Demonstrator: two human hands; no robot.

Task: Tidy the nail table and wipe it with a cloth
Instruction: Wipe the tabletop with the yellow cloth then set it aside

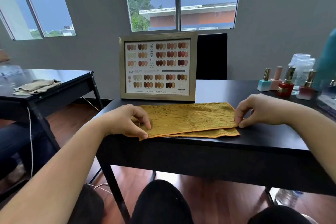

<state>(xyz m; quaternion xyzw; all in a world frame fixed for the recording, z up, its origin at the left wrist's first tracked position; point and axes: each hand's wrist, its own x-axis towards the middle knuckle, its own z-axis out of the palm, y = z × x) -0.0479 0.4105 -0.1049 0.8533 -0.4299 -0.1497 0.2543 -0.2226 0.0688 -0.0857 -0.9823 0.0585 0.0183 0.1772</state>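
A framed nail colour chart (157, 67) stands just behind the cloth, and four polish bottles (285, 82) cluster at the far right of the black surface (263, 138) beside a clear container (301, 71) (a beige cloth (37, 86) lies on a separate table to the left). The mustard cloth (189, 119), ribbed and folded double with layers slightly offset, lies flat near the front edge. The left hand (127, 120) pinches its left end in its grip; the right hand (258, 110) pinches the right corner.
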